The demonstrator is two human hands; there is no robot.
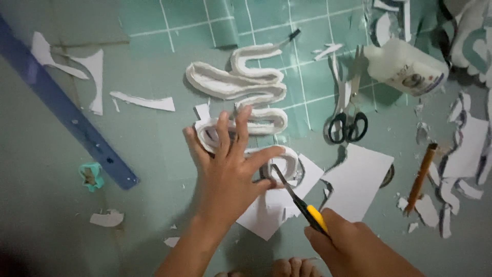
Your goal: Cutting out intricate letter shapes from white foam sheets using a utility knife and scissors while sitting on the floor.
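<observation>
Near the middle of the frame the left hand (228, 172) lies flat with its fingers spread, pressing down on the lower end of a white wavy foam shape (241, 84) that snakes upward toward the top centre. The shape rests on a green cutting mat (154, 66) marked with white grid lines. Under its lower end lies a white sheet of paper (271, 210).

At the lower right the right hand (353, 246) is closed around the yellow-and-black handle of a utility knife (297, 197). The blade points up and to the left, its tip right at the foam edge beside the left thumb.

Right of the shape, black-handled scissors (348, 120) lie with their blades pointing up. A white glue bottle (405, 66) lies on its side in the upper right. A brown pencil (420, 177) lies at the right among white paper scraps (464, 154). A long blue ruler (66, 110) runs diagonally down the left side, with a small teal sharpener (91, 176) just below it. At the bottom edge, toes (289, 268) show between the two forearms.
</observation>
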